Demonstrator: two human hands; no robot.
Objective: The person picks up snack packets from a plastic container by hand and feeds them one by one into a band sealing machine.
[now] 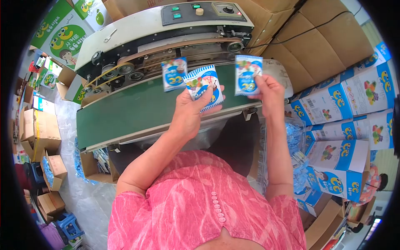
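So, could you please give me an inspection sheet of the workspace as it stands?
surface: green belt, bare on its left half.
job's things: one packet in the left hand, a second packet in the right hand, a third packet beside the machine.
clutter: small metal item on top of the machine.
hands: left thumb across its packet, fingers behind; right hand grips its packet's edge.
cables: black cable across a brown carton.
surroundings: printed boxes on the right, blue stool lower left.
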